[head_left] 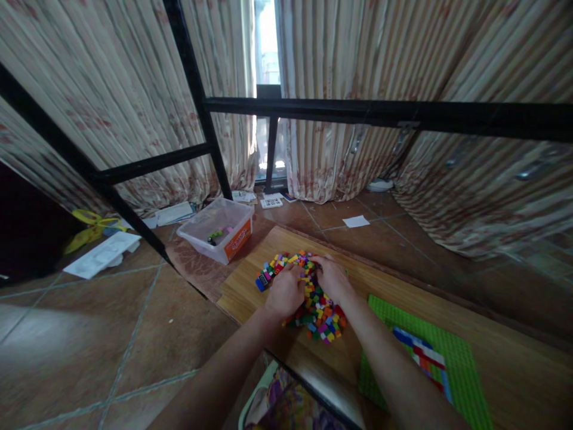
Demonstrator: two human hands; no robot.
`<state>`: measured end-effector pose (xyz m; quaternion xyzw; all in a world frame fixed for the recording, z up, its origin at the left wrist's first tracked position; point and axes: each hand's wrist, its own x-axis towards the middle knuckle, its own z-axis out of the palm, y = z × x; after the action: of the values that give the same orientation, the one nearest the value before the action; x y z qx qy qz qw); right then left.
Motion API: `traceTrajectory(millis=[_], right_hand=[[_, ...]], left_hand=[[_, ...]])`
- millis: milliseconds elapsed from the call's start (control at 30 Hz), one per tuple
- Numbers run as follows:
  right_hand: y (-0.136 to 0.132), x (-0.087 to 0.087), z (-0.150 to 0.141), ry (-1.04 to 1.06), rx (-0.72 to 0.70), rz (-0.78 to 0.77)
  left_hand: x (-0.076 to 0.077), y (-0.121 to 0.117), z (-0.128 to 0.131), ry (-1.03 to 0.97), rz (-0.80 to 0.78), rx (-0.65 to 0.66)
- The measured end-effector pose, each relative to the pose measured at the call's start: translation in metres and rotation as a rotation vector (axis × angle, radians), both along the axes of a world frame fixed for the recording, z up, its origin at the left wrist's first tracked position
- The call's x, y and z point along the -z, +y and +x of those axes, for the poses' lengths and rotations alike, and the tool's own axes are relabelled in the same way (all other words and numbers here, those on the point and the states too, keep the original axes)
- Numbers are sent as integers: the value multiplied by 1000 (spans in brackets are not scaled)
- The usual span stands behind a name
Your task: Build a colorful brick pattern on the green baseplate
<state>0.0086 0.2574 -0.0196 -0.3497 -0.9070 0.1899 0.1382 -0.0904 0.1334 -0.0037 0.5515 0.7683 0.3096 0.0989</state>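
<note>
On top of the brick pile, both hands are digging in: left hand curled loosely over the bricks, right hand fingers down in them, can't tell if either's actually pinching one. Pile sits on the wooden table. Green baseplate lies just right of it, clear plastic bin on the floor beyond.

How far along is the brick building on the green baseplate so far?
Done: a short band of blue, red and white bricks sits on the green baseplate. In hand: left hand and right hand rest in the loose brick pile. Left: most bricks remain loose.
</note>
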Motion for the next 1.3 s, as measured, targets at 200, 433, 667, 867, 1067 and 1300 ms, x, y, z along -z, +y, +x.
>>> traceTrajectory(millis=[200, 433, 667, 867, 1067, 1300], right_hand=[[5, 0, 0, -3, -23, 5], [-7, -4, 14, 59, -17, -33], [-32, -3, 34, 359, -37, -144], [-37, -2, 42, 311, 3, -139], [-45, -3, 40, 199, -37, -105], [-52, 5, 35, 165, -69, -121]], left_hand=[[5, 9, -1, 4, -35, -39], [8, 10, -3, -35, 69, -35], [7, 0, -4, -119, 83, 118], [10, -4, -4, -134, 127, 64], [13, -19, -5, -147, 126, 50], [10, -19, 12, -25, 18, 132]])
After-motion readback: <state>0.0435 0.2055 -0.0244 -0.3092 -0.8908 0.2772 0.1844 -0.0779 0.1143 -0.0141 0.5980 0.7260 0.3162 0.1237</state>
